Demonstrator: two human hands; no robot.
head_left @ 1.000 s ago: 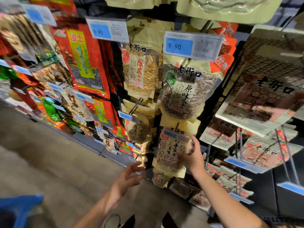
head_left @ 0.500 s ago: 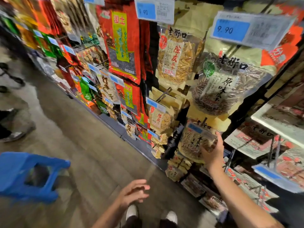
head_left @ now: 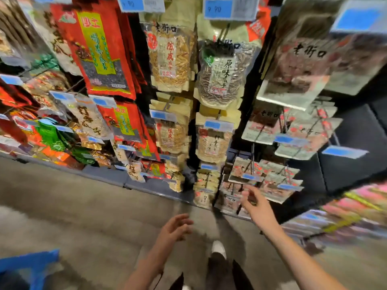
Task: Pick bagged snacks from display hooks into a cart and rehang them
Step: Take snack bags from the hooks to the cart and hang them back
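Bagged snacks hang on display hooks across the rack in front of me. A clear bag of seeds hangs in the middle column under a blue price tag. Below it are smaller seed bags, and to their right flat pink-and-white packets. My right hand reaches toward the low packets with fingers loosely spread and holds nothing. My left hand hovers lower over the floor, fingers relaxed and empty. The picture is blurred by motion.
Red seed bags and green packets fill the rack's left side. A blue plastic stool or basket sits at the lower left on the grey floor. My shoe shows below. Another shelf runs off to the right.
My right hand has let go of the mid-level seed bag and dropped down to the low packets. The view has swung right and down; my left hand stayed empty.
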